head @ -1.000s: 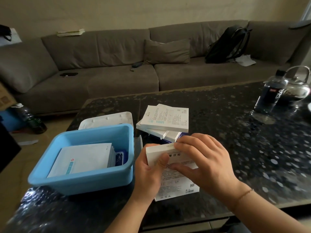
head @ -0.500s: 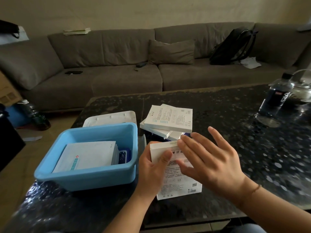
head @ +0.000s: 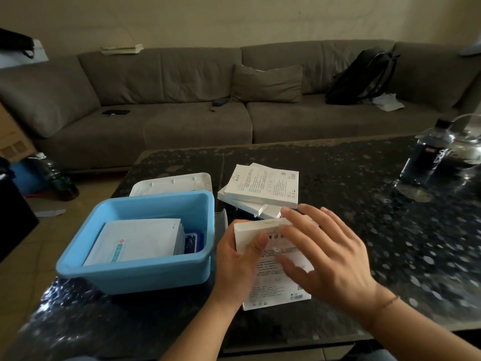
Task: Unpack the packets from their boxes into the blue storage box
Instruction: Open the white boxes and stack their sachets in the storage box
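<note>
My left hand (head: 238, 259) grips a white printed box (head: 270, 287) by its left edge, thumb across the front, holding it tilted up above the dark table. My right hand (head: 325, 254) is spread over the box front with straight fingers, fingertips near its top edge; whether they touch it is unclear. Left of the hands stands the blue storage box (head: 135, 274), holding white packets (head: 138, 241) and a small blue item at their right. Behind my hands lies a stack of white boxes (head: 263, 188).
A white lid (head: 171, 182) lies behind the blue box. A dark water bottle (head: 426, 155) and a glass kettle (head: 468, 147) stand at the table's right. Beyond the table is a grey sofa (head: 182, 121) with a backpack (head: 361, 76).
My right hand has uncurled from the box's top and spread its fingers flat over the front. My left hand keeps its grip on the box.
</note>
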The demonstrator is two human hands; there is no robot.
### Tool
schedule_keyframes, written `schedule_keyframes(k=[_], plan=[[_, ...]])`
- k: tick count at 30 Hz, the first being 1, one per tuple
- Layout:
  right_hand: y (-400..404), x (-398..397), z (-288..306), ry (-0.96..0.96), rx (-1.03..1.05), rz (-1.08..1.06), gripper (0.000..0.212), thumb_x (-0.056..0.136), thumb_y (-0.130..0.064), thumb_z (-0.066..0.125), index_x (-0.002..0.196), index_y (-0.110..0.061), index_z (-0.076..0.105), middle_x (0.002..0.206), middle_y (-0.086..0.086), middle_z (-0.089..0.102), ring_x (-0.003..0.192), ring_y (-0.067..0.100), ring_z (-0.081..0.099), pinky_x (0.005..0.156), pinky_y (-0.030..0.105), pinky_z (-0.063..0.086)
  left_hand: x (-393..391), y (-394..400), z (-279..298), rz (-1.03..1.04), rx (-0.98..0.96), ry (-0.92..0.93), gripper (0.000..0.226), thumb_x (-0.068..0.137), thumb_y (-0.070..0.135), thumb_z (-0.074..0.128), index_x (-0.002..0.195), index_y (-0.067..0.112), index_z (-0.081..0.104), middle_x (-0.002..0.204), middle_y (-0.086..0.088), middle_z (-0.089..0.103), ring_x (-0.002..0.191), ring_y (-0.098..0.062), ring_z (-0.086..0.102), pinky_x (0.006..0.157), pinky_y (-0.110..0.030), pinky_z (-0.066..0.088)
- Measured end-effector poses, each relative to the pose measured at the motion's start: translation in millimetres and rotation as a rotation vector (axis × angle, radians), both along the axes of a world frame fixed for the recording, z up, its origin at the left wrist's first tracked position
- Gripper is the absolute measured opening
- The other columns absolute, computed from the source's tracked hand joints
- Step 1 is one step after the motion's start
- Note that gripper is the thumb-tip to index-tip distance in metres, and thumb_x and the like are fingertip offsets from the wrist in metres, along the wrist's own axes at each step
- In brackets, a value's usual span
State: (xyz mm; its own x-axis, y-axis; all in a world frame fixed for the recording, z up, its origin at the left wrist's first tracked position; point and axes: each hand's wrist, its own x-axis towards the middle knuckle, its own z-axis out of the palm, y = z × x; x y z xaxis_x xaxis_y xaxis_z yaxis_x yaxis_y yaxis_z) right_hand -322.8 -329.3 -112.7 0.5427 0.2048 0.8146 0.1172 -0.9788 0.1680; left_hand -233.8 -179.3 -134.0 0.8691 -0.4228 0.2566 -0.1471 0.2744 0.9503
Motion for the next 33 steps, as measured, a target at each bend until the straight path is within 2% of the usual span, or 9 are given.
schedule_keyframes(k=[3,13,17,21,24,26,28,30,33], plan=[[4,1,-16,-0.031,0.01,0.014,0.032,0.084,-0.042,0.074,0.103,-0.021,0.059,0.133,0.006,0.059,0.115,0.037,0.062,0.096,0.055,0.047,-1,1,1,-0.011,-0.019,-0.006,0.06,0.071,0.064,0.074,0.107,0.017,0.066,0.101,-0.005,0.075,0.094,-0.024,0.072,0.072,-0.026,0.057],[12,7,-32,-0.123,0.021,-0.045,0.012,0.088,-0.022,0.07,0.095,-0.018,0.06,0.134,0.002,0.053,0.121,0.035,0.054,0.104,0.06,0.038,-1,2,0,-0.025,-0.033,0.004,0.054,0.073,0.061,0.074,0.105,0.018,0.066,0.101,-0.007,0.073,0.095,-0.03,0.071,0.073,-0.032,0.059],[18,11,-28,-0.128,0.047,-0.106,0.002,0.093,-0.017,0.059,0.092,-0.015,0.059,0.127,0.0,0.054,0.121,0.031,0.053,0.106,0.06,0.035,-2,2,1,-0.034,-0.043,0.005,0.06,0.073,0.061,0.074,0.108,0.013,0.064,0.101,-0.007,0.073,0.095,-0.028,0.071,0.073,-0.03,0.058],[24,8,-14,-0.079,0.104,-0.112,0.006,0.09,-0.01,0.052,0.091,-0.016,0.054,0.114,0.0,0.062,0.114,0.025,0.058,0.106,0.059,0.036,-3,2,1,-0.046,-0.036,-0.003,0.064,0.068,0.065,0.075,0.106,0.015,0.063,0.098,-0.003,0.074,0.09,-0.026,0.072,0.07,-0.028,0.058],[30,3,9,-0.013,0.202,-0.103,0.011,0.086,-0.004,0.052,0.085,-0.014,0.056,0.093,0.0,0.07,0.087,0.021,0.065,0.095,0.054,0.047,-3,2,1,-0.038,-0.002,-0.005,0.07,0.062,0.073,0.073,0.102,0.016,0.061,0.093,0.003,0.074,0.088,-0.022,0.073,0.067,-0.024,0.057],[32,2,32,0.073,0.27,-0.098,0.01,0.085,-0.006,0.051,0.081,-0.014,0.057,0.077,-0.003,0.066,0.064,0.02,0.062,0.071,0.039,0.053,-3,1,0,-0.062,-0.021,-0.019,0.07,0.066,0.07,0.073,0.102,0.011,0.06,0.093,-0.001,0.073,0.089,-0.024,0.072,0.069,-0.024,0.057],[34,3,54,0.189,0.299,-0.159,0.01,0.084,-0.009,0.055,0.081,-0.018,0.052,0.066,-0.009,0.063,0.048,0.013,0.049,0.045,0.02,0.038,-3,2,0,-0.083,-0.046,-0.024,0.067,0.069,0.065,0.074,0.101,0.009,0.059,0.092,-0.004,0.073,0.088,-0.025,0.072,0.07,-0.025,0.057],[34,6,76,0.359,0.295,-0.239,0.026,0.083,-0.007,0.061,0.083,-0.025,0.043,0.06,-0.02,0.053,0.041,0.006,0.033,0.04,0.012,0.018,-5,3,0,-0.082,-0.043,-0.032,0.067,0.068,0.066,0.074,0.099,0.009,0.059,0.091,-0.002,0.074,0.088,-0.023,0.072,0.069,-0.024,0.057],[30,13,93,0.57,0.252,-0.247,0.028,0.09,-0.009,0.05,0.088,-0.032,0.034,0.062,-0.027,0.037,0.046,0.005,0.038,0.044,0.021,0.028,-6,4,-1,-0.08,-0.034,-0.032,0.068,0.067,0.068,0.074,0.099,0.009,0.059,0.092,-0.004,0.074,0.09,-0.025,0.072,0.071,-0.027,0.059]])
